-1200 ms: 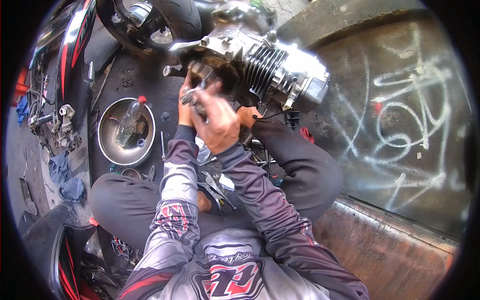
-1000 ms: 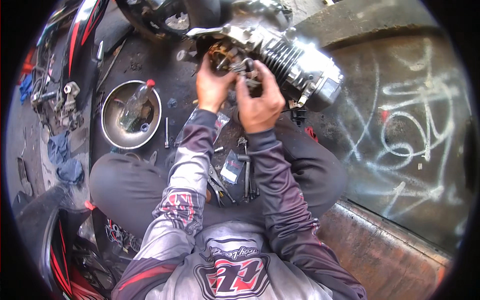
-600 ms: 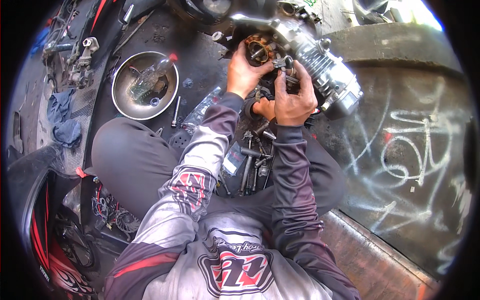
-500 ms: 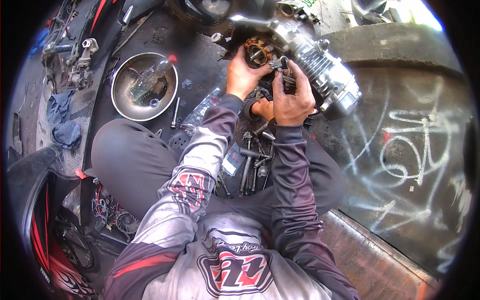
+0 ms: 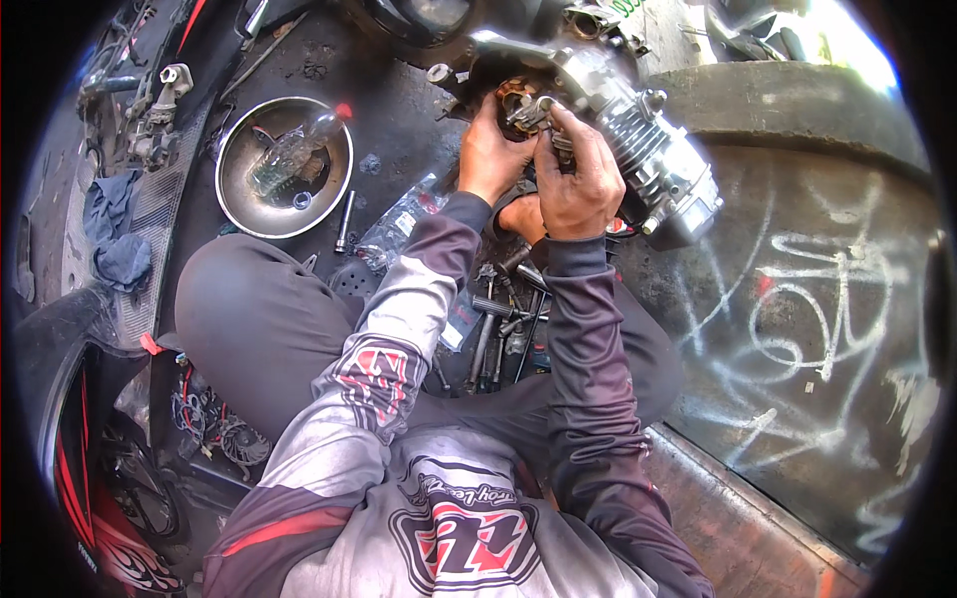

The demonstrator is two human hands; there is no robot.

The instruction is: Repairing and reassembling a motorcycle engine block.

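Observation:
The silver engine (image 5: 653, 154) lies tilted at upper centre-right, finned cylinder towards the right. Copper-coloured windings (image 5: 510, 95) show inside its open side housing. My left hand (image 5: 490, 159) is curled at that opening, thumb reaching across; its fingertips and whatever they grip are hidden. My right hand (image 5: 583, 179) pinches a small metal part (image 5: 530, 116) in front of the windings, close against my left thumb. A bare foot (image 5: 520, 216) shows beneath my hands.
A steel bowl (image 5: 229, 174) holding a plastic bottle sits left. Sockets and wrenches (image 5: 488, 329) and plastic bags (image 5: 384, 239) lie between my legs. Motorcycle bodywork (image 5: 90, 458), wiring (image 5: 209, 419) and blue rags (image 5: 120, 229) line the left; painted metal sheeting (image 5: 807, 349) spans the right.
My right hand has moved slightly up and left, bringing the metal part nearer the windings. Since the earliest frames the whole view has shifted, and my hands have stayed at the engine.

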